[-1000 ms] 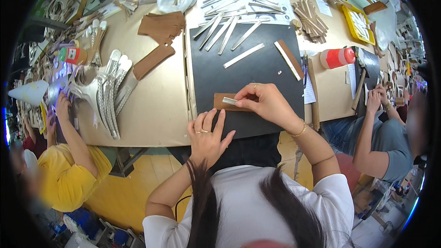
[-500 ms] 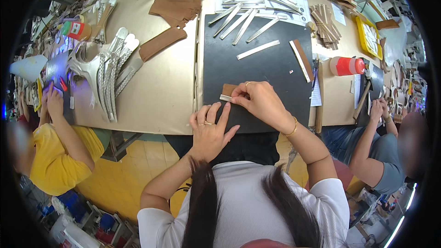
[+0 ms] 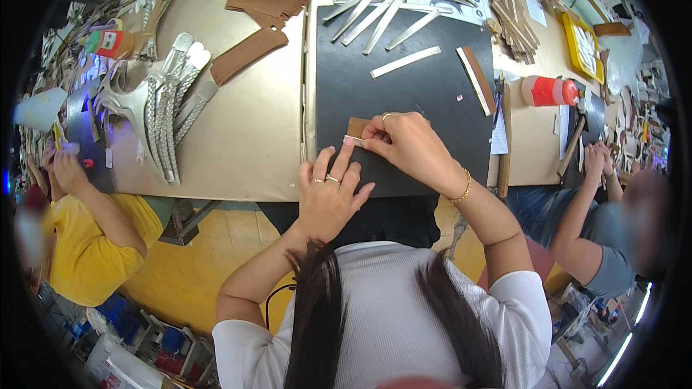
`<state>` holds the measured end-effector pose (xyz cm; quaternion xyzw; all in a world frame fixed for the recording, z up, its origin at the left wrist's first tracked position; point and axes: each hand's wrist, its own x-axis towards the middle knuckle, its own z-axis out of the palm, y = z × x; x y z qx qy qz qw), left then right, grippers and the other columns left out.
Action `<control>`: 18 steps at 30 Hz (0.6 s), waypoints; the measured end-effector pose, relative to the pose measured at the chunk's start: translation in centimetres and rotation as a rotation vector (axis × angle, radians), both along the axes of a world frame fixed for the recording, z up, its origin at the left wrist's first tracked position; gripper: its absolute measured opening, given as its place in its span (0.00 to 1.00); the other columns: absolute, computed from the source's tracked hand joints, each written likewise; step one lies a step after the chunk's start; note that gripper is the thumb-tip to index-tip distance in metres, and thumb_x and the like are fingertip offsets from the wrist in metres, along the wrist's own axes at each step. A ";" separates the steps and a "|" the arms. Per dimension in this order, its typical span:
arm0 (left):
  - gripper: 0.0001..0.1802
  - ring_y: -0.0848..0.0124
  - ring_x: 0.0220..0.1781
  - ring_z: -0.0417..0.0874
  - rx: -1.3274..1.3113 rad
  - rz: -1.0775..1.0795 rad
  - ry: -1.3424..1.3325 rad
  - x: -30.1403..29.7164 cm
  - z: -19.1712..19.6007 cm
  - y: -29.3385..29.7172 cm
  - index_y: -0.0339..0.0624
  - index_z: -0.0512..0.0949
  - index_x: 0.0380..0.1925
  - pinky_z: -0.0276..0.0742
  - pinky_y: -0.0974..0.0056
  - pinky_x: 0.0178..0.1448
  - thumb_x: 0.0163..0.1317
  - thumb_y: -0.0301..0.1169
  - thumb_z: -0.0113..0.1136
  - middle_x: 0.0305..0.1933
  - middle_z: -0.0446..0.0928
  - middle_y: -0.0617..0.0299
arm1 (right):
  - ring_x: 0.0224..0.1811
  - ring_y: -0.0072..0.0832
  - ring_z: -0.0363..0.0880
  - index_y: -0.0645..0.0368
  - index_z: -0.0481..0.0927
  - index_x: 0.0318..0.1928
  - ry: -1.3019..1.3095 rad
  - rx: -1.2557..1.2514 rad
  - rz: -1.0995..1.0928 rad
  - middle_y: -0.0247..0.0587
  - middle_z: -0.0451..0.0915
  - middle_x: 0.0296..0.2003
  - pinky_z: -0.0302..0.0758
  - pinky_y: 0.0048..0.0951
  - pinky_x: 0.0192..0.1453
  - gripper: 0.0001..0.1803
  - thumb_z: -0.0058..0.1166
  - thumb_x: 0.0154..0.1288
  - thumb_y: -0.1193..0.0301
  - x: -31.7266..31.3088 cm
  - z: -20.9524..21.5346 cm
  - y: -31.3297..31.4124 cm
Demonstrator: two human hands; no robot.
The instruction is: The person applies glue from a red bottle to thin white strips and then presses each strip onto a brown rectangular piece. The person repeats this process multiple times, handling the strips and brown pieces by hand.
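On the black mat (image 3: pixel 404 104) in front of me lies a small brown leather piece (image 3: pixel 356 126), partly under my fingers. A narrow silver strip (image 3: pixel 353 139) runs along its near edge. My right hand (image 3: pixel 411 148) pinches the strip's right part between thumb and fingers, hiding that end. Fingers stretched out, my left hand (image 3: pixel 330 198) rests on the mat's near side, its index fingertip pressing on the strip's left end. Farther off on the mat lie a loose silver strip (image 3: pixel 405 62) and a brown leather strip with a silver edge (image 3: pixel 476 81).
Several silver strips (image 3: pixel 375 29) spread over the mat's far edge and printed paper. Brown leather pieces (image 3: pixel 267 0) and braided straps (image 3: pixel 169 108) lie left. A red-capped bottle (image 3: pixel 549 91), a wooden-handled tool (image 3: pixel 503 140) and a yellow tray (image 3: pixel 582 47) stand right. Co-workers sit on both sides.
My left index finger has moved up onto the silver strip's left end. The right hand still pinches the strip, shifted slightly. The whole view has moved a little.
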<state>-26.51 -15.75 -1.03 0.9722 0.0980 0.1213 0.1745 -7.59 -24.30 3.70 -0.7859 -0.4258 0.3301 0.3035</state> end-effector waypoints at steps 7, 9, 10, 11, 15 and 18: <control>0.27 0.56 0.63 0.71 0.044 -0.016 0.022 0.6 0.6 -0.1 0.41 0.76 0.50 0.62 0.51 0.62 0.54 0.43 0.72 0.68 0.69 0.53 | 0.31 0.36 0.86 0.66 0.81 0.37 0.110 -0.139 -0.191 0.47 0.85 0.28 0.80 0.31 0.39 0.09 0.63 0.61 0.72 0.7 2.0 -5.2; 0.29 0.56 0.64 0.70 0.045 -0.007 0.021 0.8 0.6 -0.4 0.41 0.76 0.52 0.61 0.50 0.63 0.54 0.43 0.72 0.68 0.69 0.52 | 0.30 0.31 0.86 0.66 0.81 0.36 0.129 -0.135 -0.279 0.46 0.84 0.28 0.79 0.28 0.38 0.09 0.63 0.62 0.71 0.7 2.1 -6.3; 0.29 0.56 0.64 0.70 0.048 0.000 0.032 0.8 0.6 -0.5 0.41 0.76 0.53 0.61 0.50 0.63 0.54 0.43 0.72 0.68 0.69 0.52 | 0.30 0.31 0.86 0.66 0.82 0.36 0.124 -0.126 -0.283 0.46 0.84 0.28 0.79 0.28 0.38 0.09 0.63 0.62 0.72 0.7 2.0 -6.6; 0.29 0.56 0.64 0.70 0.049 0.006 0.040 0.9 0.6 -0.6 0.41 0.75 0.53 0.61 0.49 0.63 0.54 0.43 0.72 0.68 0.69 0.52 | 0.30 0.31 0.86 0.66 0.82 0.36 0.120 -0.130 -0.292 0.45 0.84 0.28 0.79 0.28 0.38 0.08 0.63 0.62 0.72 0.7 1.9 -6.8; 0.35 0.58 0.63 0.69 0.090 0.031 0.086 1.2 0.6 -0.9 0.41 0.73 0.59 0.60 0.49 0.63 0.55 0.45 0.71 0.66 0.70 0.54 | 0.29 0.31 0.85 0.66 0.82 0.35 0.114 -0.104 -0.317 0.45 0.84 0.27 0.79 0.28 0.37 0.08 0.62 0.63 0.72 0.9 1.2 -7.2; 0.39 0.59 0.63 0.68 0.133 0.046 0.137 1.4 0.7 -1.2 0.45 0.70 0.66 0.59 0.49 0.64 0.56 0.48 0.69 0.64 0.70 0.56 | 0.29 0.32 0.85 0.66 0.82 0.35 0.106 -0.108 -0.313 0.47 0.84 0.27 0.78 0.29 0.36 0.08 0.62 0.63 0.72 1.1 0.9 -7.2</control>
